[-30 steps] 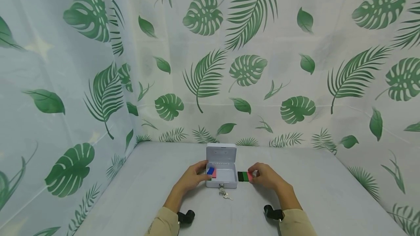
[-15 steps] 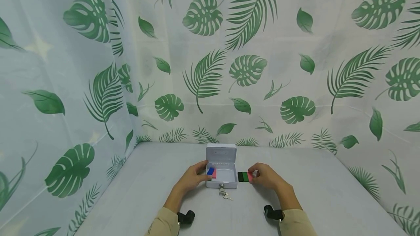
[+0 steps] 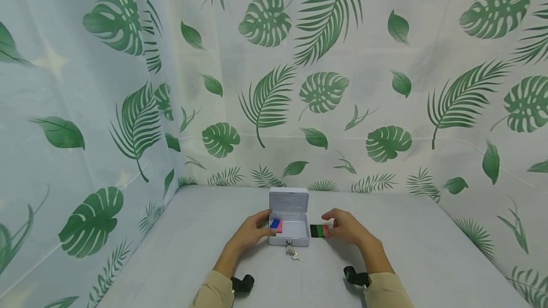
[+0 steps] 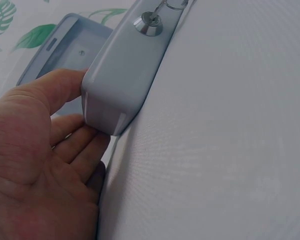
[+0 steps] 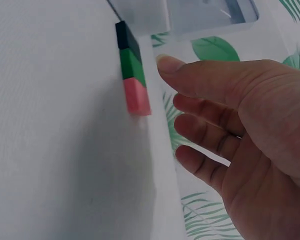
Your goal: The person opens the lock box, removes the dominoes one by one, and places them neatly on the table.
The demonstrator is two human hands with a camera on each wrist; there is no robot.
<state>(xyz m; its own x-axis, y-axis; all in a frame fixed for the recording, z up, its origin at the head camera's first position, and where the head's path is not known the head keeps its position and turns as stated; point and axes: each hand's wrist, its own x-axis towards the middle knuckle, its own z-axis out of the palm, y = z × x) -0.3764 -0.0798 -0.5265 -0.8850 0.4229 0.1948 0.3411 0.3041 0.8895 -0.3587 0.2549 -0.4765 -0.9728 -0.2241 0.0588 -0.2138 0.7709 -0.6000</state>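
Note:
A small grey-white cash box [image 3: 295, 238] stands on the table with its lid [image 3: 288, 202] raised. My left hand [image 3: 250, 229] grips its left side, thumb over the rim and fingers along the outer wall. Inside, near that thumb, lie a blue block [image 3: 274, 223] and a pink block [image 3: 280, 227], with a bit of green below. To the right of the box, a black block [image 5: 124, 39], a green block [image 5: 131, 65] and a pink block [image 5: 136, 95] form a row. My right hand [image 5: 240, 115] hovers beside the pink end, fingers loosely bent, holding nothing.
Keys [image 3: 294, 253] hang from the lock at the front of the box and reach onto the white tabletop [image 3: 295, 279]. Leaf-printed curtain [image 3: 325, 108] rises behind the table and along the left side.
My right hand has let go of the pink block at the end of the row and lifted slightly off it. The left hand and the box have stayed put.

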